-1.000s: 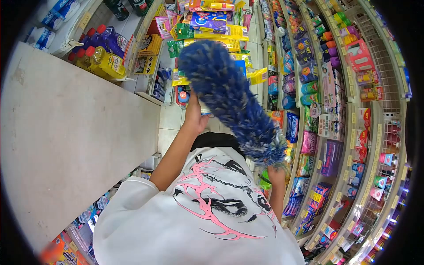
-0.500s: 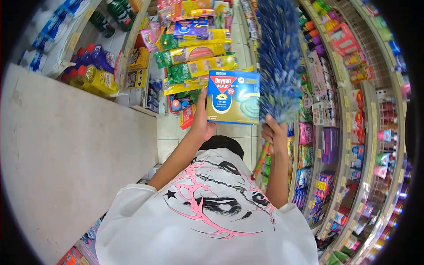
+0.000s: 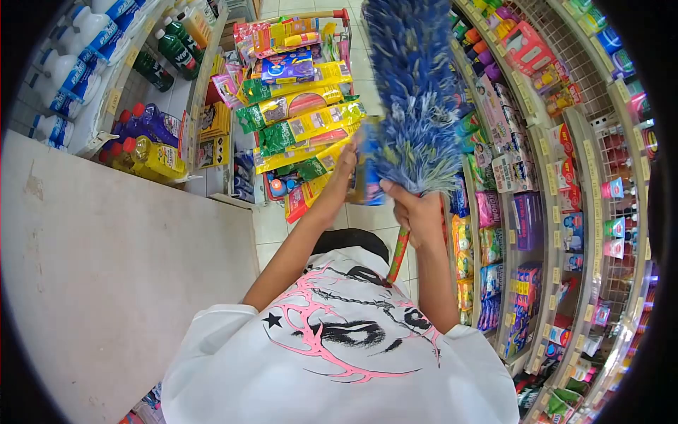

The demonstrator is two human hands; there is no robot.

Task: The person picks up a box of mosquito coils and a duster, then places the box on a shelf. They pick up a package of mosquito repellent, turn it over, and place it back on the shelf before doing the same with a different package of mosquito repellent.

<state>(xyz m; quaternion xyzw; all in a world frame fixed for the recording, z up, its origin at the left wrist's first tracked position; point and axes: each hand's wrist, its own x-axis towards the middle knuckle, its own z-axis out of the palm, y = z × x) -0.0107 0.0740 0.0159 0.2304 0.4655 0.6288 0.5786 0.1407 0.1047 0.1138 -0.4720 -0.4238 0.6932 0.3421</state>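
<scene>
My left hand (image 3: 339,178) grips a blue and gold Baygon mosquito-coil box (image 3: 369,169), turned nearly edge-on and smeared by motion. My right hand (image 3: 418,213) is closed round the handle of a blue fluffy duster (image 3: 417,78). The duster's head points away from me, and its lower fibres overlap the right side of the box. Below my right fist, the red and green handle (image 3: 398,258) slants down toward my shirt. Just beyond my left hand, yellow and green packets (image 3: 304,127) lie piled up.
The packets fill a shopping cart with a red handle (image 3: 342,14). Shelves of bagged and boxed goods (image 3: 526,219) line the right side. At left are bottles (image 3: 159,159) on a shelf and a large pale panel (image 3: 127,283). Tiled floor (image 3: 272,230) shows between.
The box has turned from facing me to nearly edge-on and meets the duster's lower fibres. The duster and my right hand have shifted left. More of the cart shows.
</scene>
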